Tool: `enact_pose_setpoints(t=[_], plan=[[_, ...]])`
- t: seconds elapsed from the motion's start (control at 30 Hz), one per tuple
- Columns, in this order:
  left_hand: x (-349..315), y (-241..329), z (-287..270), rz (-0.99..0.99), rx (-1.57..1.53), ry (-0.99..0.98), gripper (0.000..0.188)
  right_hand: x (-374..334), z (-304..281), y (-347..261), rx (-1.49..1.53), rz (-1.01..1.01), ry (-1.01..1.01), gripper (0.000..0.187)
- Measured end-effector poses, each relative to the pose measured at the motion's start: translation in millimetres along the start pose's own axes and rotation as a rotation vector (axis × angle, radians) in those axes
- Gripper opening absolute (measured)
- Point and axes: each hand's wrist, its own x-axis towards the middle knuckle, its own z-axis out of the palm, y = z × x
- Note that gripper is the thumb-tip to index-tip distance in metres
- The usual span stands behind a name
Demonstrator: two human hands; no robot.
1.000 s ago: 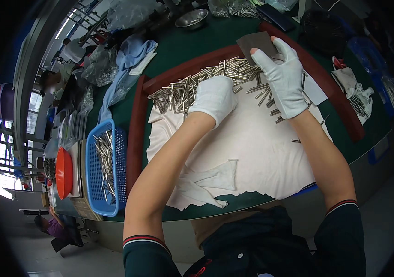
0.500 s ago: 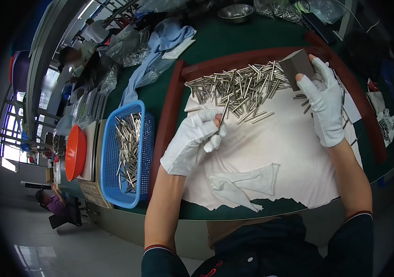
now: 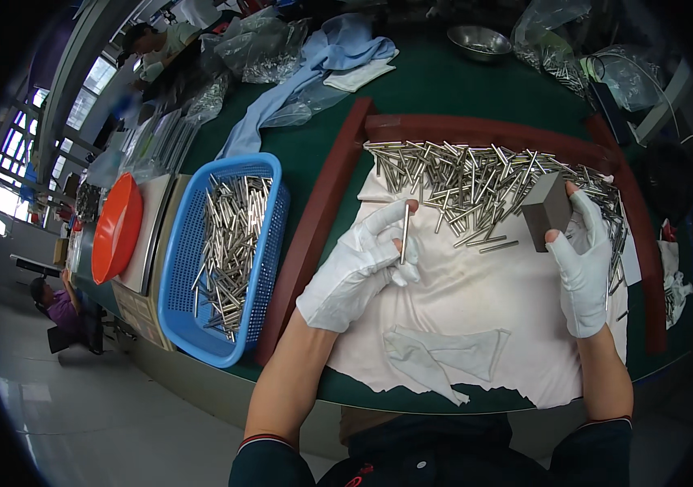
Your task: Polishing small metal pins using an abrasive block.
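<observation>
In a white glove with bare fingertips, my left hand (image 3: 363,264) pinches one shiny metal pin (image 3: 406,234), held nearly upright above the pale cloth (image 3: 476,292). My right hand (image 3: 584,272), gloved the same way, grips a dark grey rectangular block (image 3: 548,211) between thumb and fingers. Beyond both hands lies a heap of loose metal pins (image 3: 476,183), spread along the far side of the cloth. The block hangs over the right part of that heap and hides some of it. A crumpled white rag (image 3: 448,357) lies on the cloth's near side.
A dark red frame (image 3: 492,130) borders the cloth at left, back and right. Left of it stands a blue basket (image 3: 170,280) of similar pins, then an orange bowl (image 3: 118,231). Farther back are a blue cloth (image 3: 281,89), a metal bowl (image 3: 479,42) and plastic bags. Other people sit at left.
The view has shifted. My right hand has brought the block lower and nearer. The pin in my left hand has turned more upright, showing its full length.
</observation>
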Motion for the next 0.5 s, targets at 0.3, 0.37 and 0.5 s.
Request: enact_pose_setpoints(t=[0.3, 0.37, 0.5], plan=[[-2.5, -0.5, 4.8, -0.057, -0.007, -0.072, 0.056, 0.4, 2.6, -6.5, 0.024, 0.051, -0.01, 0.062], [-1.6, -2.2, 5.0, -0.056, 0.01, -0.049, 0.056, 0.3, 1.8, -4.2, 0.007, 0.041, -0.011, 0.062], [-1.3, -0.3, 8.6, -0.046, 0.115, -0.028, 0.055, 0.2, 1.6, -2.9, 0.001, 0.04, -0.005, 0.062]])
